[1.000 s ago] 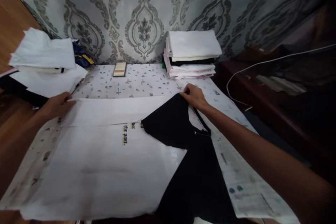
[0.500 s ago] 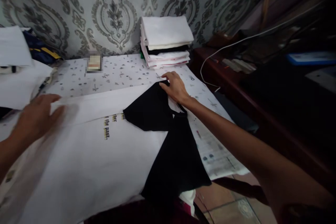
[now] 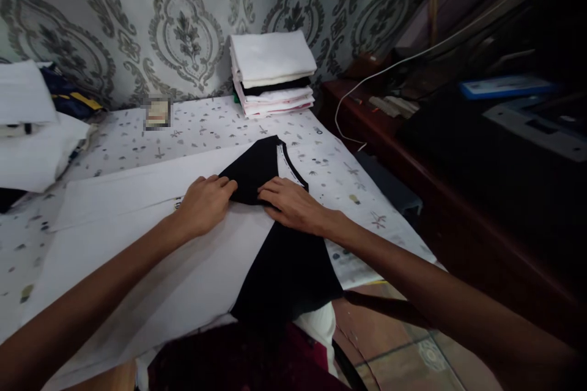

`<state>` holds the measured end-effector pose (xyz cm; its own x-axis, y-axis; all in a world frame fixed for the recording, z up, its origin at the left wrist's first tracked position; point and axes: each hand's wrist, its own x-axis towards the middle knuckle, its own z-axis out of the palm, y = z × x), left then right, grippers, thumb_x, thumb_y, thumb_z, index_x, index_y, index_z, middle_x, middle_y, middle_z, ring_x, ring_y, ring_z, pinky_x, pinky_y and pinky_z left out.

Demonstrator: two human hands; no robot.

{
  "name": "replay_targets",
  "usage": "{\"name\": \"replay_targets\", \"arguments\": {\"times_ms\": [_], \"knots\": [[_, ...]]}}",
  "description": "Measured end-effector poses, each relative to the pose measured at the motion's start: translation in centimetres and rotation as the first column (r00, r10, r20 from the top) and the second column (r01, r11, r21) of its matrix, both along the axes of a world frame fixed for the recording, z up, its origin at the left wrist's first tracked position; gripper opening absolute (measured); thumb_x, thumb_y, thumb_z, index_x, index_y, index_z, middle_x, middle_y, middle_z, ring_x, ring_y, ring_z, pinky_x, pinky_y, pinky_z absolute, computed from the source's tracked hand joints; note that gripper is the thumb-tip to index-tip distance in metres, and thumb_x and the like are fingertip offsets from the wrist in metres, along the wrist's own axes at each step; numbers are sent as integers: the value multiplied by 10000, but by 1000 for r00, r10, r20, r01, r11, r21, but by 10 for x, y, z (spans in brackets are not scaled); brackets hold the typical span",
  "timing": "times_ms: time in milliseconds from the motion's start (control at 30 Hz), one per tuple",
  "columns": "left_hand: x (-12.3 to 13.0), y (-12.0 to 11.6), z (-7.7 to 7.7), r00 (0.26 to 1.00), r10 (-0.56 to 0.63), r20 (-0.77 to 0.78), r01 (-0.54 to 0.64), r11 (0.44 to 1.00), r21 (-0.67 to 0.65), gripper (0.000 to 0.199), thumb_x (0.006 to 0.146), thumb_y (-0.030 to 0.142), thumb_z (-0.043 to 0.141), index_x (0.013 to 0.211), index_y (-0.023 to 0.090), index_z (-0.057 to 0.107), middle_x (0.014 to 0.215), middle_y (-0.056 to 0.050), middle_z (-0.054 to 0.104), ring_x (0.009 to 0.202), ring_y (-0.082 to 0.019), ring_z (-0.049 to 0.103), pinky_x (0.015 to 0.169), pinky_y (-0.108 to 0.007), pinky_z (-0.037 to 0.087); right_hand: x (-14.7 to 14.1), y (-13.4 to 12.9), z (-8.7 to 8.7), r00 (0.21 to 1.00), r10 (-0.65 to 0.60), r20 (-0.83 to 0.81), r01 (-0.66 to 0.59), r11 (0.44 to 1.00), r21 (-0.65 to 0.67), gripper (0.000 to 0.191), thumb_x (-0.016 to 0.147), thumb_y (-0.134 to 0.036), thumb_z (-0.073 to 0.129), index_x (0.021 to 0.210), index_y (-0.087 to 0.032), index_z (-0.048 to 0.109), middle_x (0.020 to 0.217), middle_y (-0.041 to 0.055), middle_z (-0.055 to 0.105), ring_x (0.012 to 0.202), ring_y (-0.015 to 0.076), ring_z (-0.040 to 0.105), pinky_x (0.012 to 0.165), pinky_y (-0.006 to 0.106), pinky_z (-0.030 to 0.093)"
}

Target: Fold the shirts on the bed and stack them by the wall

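Observation:
A white T-shirt [image 3: 151, 263] with black sleeves lies on the table, its far side folded inward over the front. My left hand [image 3: 206, 201] is closed on the folded black sleeve [image 3: 250, 165] at its left end, beside a mostly covered bit of printed lettering. Just to the right, my right hand [image 3: 293, 204] has its fingers curled on the same sleeve's near edge, below the black-trimmed collar [image 3: 296, 168]. The other black sleeve [image 3: 288, 269] spreads toward me, reaching the table's near edge. My fingertips are partly hidden against the cloth.
A stack of folded clothes [image 3: 273, 73] stands against the patterned wall [image 3: 188, 24]. More white garments [image 3: 32, 140] are piled at the left. A dark red wooden cabinet [image 3: 389, 146] with a white cable [image 3: 408, 61] borders the right side.
My left hand has moved right from the shirt's hem to the folded sleeve. My right hand has come down from the collar to the sleeve's near edge. The camera view has shifted slightly.

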<state>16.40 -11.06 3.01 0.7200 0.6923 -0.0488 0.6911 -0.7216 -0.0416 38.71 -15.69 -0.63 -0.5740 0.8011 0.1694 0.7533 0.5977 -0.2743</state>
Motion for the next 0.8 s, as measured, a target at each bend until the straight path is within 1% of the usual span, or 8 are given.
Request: {"name": "replay_targets", "arguments": {"times_ms": [133,233,300,367,467,600,700,800], "knots": [[-15,4,12,989,86,123,-67,986,-153,322,801,45,389,942,223,617,961,-24,726,876,-224,660,690,-341,472,-2,1,8,990,-99,-98,94,994,-54,251,877,-100,481,1021,-172,675,1001,91,725,963,239,637,915,405,464],[-32,6,13,966,180,184,-114,940,-321,264,746,64,401,823,234,589,772,21,688,687,-168,619,600,-295,429,2,-1,7,984,-90,-155,80,994,-71,290,845,-100,486,1041,-187,683,1032,81,729,1014,244,639,953,422,452],[-43,6,11,946,236,223,-137,913,-384,250,753,91,407,848,231,590,777,21,685,660,-153,603,604,-291,433,5,-2,5,984,-67,-167,56,996,-68,299,845,-111,483,1045,-188,691,1049,88,727,1042,255,634,964,441,446],[-48,3,6,928,246,280,-129,917,-378,265,771,120,426,935,229,603,872,-2,697,727,-161,615,654,-306,460,6,-1,2,982,-57,-180,46,997,-66,288,861,-139,485,1045,-194,699,1048,87,726,1041,257,633,954,443,451],[-45,-7,-3,939,122,322,-35,964,-265,340,793,134,452,1080,221,614,1033,-58,678,923,-213,606,777,-360,486,7,0,1,985,-29,-170,21,999,-47,252,871,-169,505,1010,-198,713,1030,87,726,1012,255,635,941,442,450],[-37,-21,-8,979,-25,203,56,987,-148,323,822,107,433,1053,210,635,1029,-81,649,944,-245,572,793,-404,465,10,-1,8,994,43,-103,-44,999,0,173,891,-305,591,883,-196,724,1016,97,721,955,258,633,942,469,419],[-43,-25,-5,967,26,252,34,972,-231,261,854,108,419,977,215,623,949,-55,653,885,-217,586,761,-372,471,10,-2,17,994,48,-101,-50,999,-19,336,945,-427,545,747,-199,693,851,73,701,833,230,627,858,437,439],[-62,-20,-3,927,138,348,-39,960,-276,241,889,142,419,1025,216,604,968,-55,661,901,-203,607,776,-349,497,1,5,22,990,15,-139,-19,1000,-25,430,994,-426,440,701,-208,668,722,64,661,730,215,606,744,395,473]]}}
